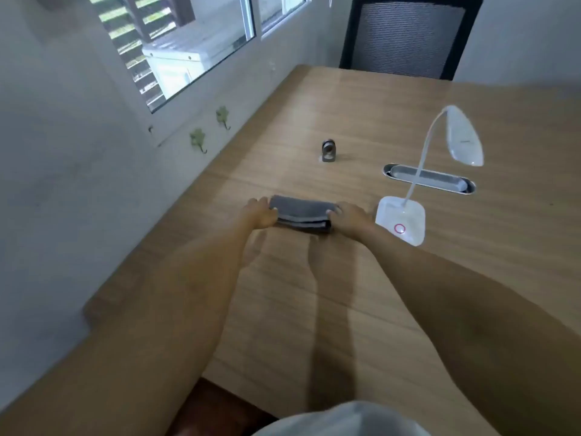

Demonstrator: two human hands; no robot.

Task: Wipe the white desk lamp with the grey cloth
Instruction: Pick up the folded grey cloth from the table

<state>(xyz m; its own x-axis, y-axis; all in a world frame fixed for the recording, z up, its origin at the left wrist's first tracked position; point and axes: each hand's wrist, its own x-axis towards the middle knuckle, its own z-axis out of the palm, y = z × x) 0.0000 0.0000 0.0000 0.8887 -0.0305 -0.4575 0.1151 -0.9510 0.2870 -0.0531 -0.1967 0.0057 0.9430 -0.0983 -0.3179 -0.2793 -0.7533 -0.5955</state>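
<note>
A folded grey cloth (301, 213) lies on the wooden desk (345, 114) in the middle of the view. My left hand (259, 213) holds its left end and my right hand (347, 219) holds its right end, fingers curled over the edges. The white desk lamp stands just right of my right hand: a square base (401, 219) with a red ring button, a thin bent neck and a drop-shaped head (464, 136) hanging above the desk.
A small grey metal object (329, 151) stands beyond the cloth. A long oval cable slot (440, 179) is set into the desk behind the lamp base. A black mesh chair (408, 36) sits at the far end. The wall with hooks (198, 139) and a window runs along the left.
</note>
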